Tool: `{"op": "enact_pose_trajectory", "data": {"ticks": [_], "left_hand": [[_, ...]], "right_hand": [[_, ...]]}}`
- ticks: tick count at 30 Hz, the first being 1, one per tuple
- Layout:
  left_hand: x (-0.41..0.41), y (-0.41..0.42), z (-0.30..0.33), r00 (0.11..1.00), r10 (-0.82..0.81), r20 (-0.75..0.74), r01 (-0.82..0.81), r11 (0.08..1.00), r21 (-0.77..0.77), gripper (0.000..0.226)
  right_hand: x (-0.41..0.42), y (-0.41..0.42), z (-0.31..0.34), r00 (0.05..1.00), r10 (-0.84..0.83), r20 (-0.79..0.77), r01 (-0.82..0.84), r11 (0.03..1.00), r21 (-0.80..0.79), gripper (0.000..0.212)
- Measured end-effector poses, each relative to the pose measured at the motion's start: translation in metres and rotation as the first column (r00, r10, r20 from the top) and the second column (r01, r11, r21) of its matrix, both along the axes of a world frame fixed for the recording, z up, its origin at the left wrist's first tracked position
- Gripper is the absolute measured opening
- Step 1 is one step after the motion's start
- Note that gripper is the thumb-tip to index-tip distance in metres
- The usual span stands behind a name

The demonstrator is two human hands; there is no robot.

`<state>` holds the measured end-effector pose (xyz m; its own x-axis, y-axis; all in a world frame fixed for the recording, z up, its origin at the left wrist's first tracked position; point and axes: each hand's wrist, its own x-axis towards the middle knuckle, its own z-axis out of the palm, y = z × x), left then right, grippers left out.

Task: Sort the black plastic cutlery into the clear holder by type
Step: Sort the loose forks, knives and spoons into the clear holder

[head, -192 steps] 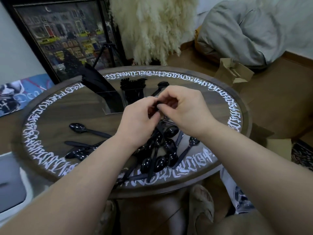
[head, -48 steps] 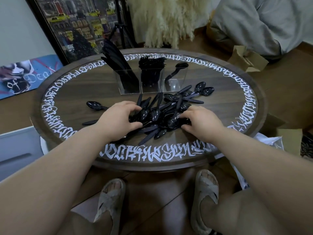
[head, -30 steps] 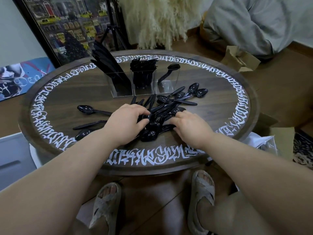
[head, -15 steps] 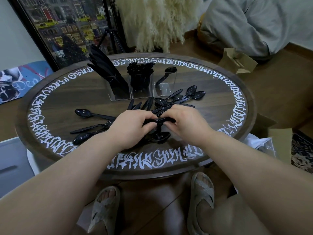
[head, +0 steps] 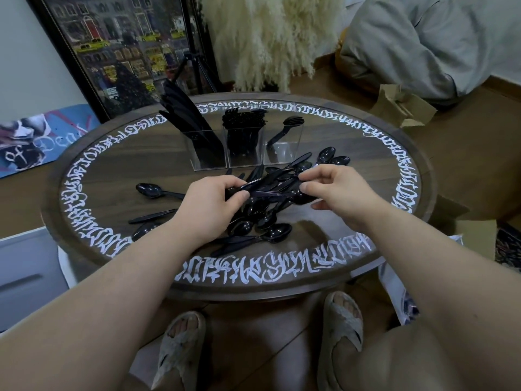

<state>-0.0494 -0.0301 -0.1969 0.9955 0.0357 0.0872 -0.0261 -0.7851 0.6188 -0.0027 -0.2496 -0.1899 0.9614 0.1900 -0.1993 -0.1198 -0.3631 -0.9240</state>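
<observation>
Both hands work over the middle of a round wooden table [head: 93,176] ringed with white lettering. The left hand [head: 210,203] has its fingers and thumb curled around one end of a bundle of black plastic spoons [head: 270,189], and the right hand [head: 337,193] pinches the other end between thumb and curled fingers, so the bundle hangs lifted just above the tabletop between them. Under and around the bundle lies a loose pile of spoons [head: 262,228], with a few more spoons [head: 327,158] just beyond the right hand and a single spoon [head: 150,191] lying apart to the left. Behind the pile stands the clear holder [head: 245,149] with three compartments side by side: the left one holds knives [head: 183,117] leaning to the left, the middle one is packed with forks [head: 244,122], and the right one holds what looks like a single piece, its type unclear. A framed picture [head: 121,49] leans behind the table.
</observation>
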Motion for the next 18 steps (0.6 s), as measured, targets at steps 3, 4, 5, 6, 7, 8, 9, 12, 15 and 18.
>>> {"op": "enact_pose_trajectory", "data": {"ticks": [3, 4, 5, 6, 7, 8, 9, 12, 15, 18], "left_hand": [[-0.001, 0.003, 0.0, 0.998, 0.053, 0.02, -0.053, 0.998, -0.023, 0.016], [-0.002, 0.004, 0.001, 0.997, 0.072, 0.029, -0.071, 0.997, -0.034, 0.014], [-0.002, 0.005, 0.001, 0.995, 0.095, 0.036, -0.093, 0.995, -0.047, 0.013], [-0.003, 0.007, 0.002, 0.992, 0.118, 0.038, -0.115, 0.991, -0.067, 0.012], [-0.003, 0.008, 0.003, 0.99, 0.136, 0.034, -0.132, 0.987, -0.089, 0.012], [-0.003, 0.009, 0.004, 0.989, 0.147, 0.026, -0.143, 0.983, -0.111, 0.013], [-0.004, 0.01, 0.005, 0.989, 0.149, 0.017, -0.145, 0.981, -0.13, 0.013], [-0.006, 0.008, 0.008, 0.99, 0.139, -0.005, -0.138, 0.973, -0.187, 0.009], [-0.006, 0.007, 0.011, 0.989, 0.148, 0.013, -0.141, 0.964, -0.224, 0.009], [-0.005, 0.009, 0.013, 0.986, 0.162, 0.023, -0.15, 0.953, -0.263, 0.01]], "right_hand": [[0.0, 0.008, 0.004, 0.999, -0.003, -0.05, 0.007, 0.996, 0.084, 0.013], [-0.001, 0.011, 0.005, 0.998, -0.013, -0.063, 0.02, 0.993, 0.12, 0.014], [-0.002, 0.014, 0.007, 0.997, -0.026, -0.067, 0.036, 0.987, 0.157, 0.015], [-0.004, 0.016, 0.009, 0.997, -0.041, -0.062, 0.052, 0.98, 0.19, 0.015], [-0.005, 0.018, 0.012, 0.997, -0.055, -0.047, 0.064, 0.976, 0.208, 0.014], [-0.007, 0.019, 0.014, 0.997, -0.067, -0.026, 0.07, 0.976, 0.207, 0.012], [-0.009, 0.021, 0.017, 0.997, -0.076, 0.0, 0.075, 0.978, 0.192, 0.01], [-0.011, 0.024, 0.027, 0.993, -0.109, 0.043, 0.1, 0.979, 0.177, 0.006], [-0.011, 0.024, 0.04, 0.994, -0.104, 0.015, 0.098, 0.973, 0.207, 0.002], [-0.008, 0.025, 0.046, 0.994, -0.108, -0.01, 0.108, 0.973, 0.205, 0.011]]}}
